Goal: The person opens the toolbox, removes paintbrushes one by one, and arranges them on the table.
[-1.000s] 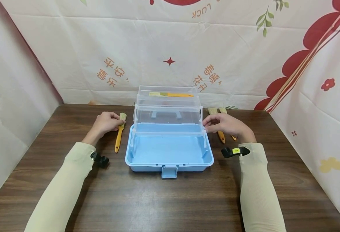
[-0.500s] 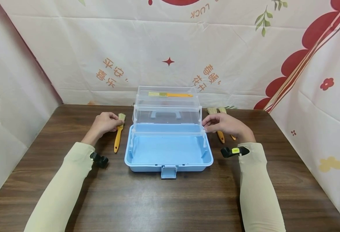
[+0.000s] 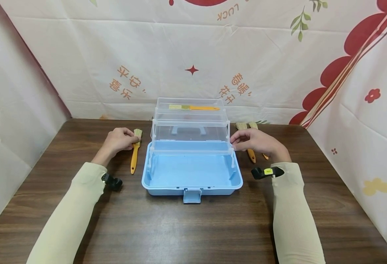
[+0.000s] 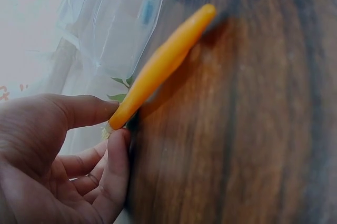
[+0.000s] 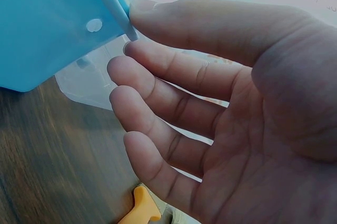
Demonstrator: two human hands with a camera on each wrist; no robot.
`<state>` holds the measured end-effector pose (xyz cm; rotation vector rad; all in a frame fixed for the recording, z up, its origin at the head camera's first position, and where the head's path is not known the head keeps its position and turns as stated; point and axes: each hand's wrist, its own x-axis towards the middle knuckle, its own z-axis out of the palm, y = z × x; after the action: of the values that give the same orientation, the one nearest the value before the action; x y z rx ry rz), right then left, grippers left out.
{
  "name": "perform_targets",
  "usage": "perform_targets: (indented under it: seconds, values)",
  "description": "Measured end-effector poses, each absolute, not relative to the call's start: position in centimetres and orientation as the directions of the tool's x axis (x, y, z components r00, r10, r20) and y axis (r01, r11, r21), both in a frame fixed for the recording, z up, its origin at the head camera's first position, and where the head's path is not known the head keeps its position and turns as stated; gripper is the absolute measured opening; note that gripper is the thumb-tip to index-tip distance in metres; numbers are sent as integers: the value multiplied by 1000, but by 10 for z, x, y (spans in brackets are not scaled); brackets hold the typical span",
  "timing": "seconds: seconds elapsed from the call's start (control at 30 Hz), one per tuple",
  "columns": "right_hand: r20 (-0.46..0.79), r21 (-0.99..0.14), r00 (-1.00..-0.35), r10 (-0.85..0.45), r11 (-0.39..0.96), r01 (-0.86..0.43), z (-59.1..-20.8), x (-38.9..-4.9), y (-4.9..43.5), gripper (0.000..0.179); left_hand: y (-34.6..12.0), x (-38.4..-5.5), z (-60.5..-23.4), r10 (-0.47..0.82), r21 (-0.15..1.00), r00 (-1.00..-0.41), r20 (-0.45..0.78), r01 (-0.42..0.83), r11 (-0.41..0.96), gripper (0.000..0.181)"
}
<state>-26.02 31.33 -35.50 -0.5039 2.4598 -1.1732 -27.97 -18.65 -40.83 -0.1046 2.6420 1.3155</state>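
My left hand (image 3: pixel 118 140) pinches a paintbrush (image 3: pixel 135 156) between thumb and forefinger near its ferrule. In the left wrist view its orange handle (image 4: pixel 163 69) points away from the fingers, above the wood. A blue toolbox (image 3: pixel 192 170) with a clear lid stands unlatched in the middle, its clear trays raised. Another paintbrush (image 3: pixel 204 108) lies in the top tray. At the toolbox's right side, my right hand (image 3: pixel 257 142) has thumb and forefinger on the rim, pinching its edge (image 5: pixel 122 13); the other fingers are loosely bent.
Two more brushes lie right of the toolbox, partly under my right hand: one brush (image 3: pixel 251 156) nearer the box, another brush (image 3: pixel 253 125) beside it. The toolbox's latch (image 3: pixel 192 196) hangs at the front. A patterned cloth (image 3: pixel 193 47) walls the brown table (image 3: pixel 180 231).
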Motion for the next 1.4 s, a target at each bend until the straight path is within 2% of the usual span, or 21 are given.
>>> perform_targets:
  seconds: [1.4]
  values:
    - [-169, -789, -868, -467, 592, -165, -357, -261, 314, 27, -189, -275, -412, 35, 792, -989, -145, -95, 603, 35]
